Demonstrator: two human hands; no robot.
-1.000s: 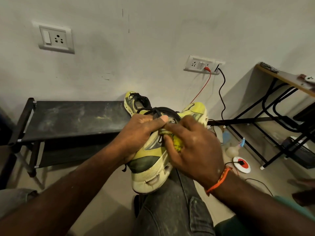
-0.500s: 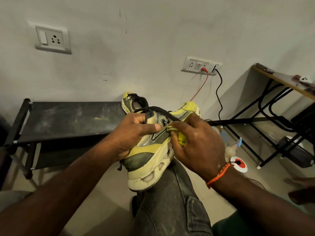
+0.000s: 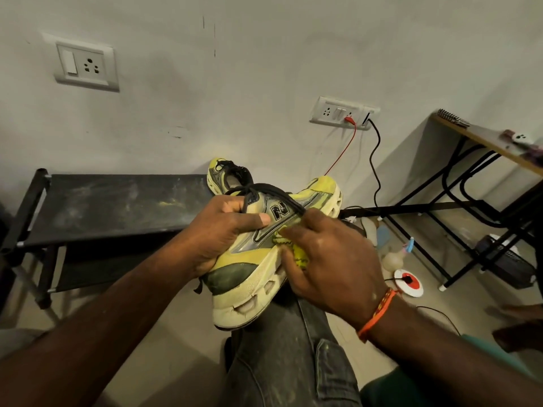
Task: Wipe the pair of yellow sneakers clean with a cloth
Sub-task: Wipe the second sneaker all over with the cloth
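Observation:
A yellow sneaker (image 3: 252, 277) with grey panels and black laces rests on my raised knee, heel toward me, its side turned up. My left hand (image 3: 223, 230) grips its collar and laces. My right hand (image 3: 329, 259) presses a small yellow cloth (image 3: 296, 254) against the grey side panel below the logo. The second yellow sneaker (image 3: 223, 177) sits behind on the right end of the black bench (image 3: 117, 207), mostly hidden by the held shoe.
The wall is close ahead with two socket plates (image 3: 86, 64); red and black cables hang from the right one (image 3: 342, 113). A wooden desk on a black frame (image 3: 484, 139) stands at right. A round white-and-red device (image 3: 408, 284) and small items lie on the floor.
The sneaker has rolled so its side with the logo faces up. My right hand with the cloth has slid from the lace area down onto the side panel.

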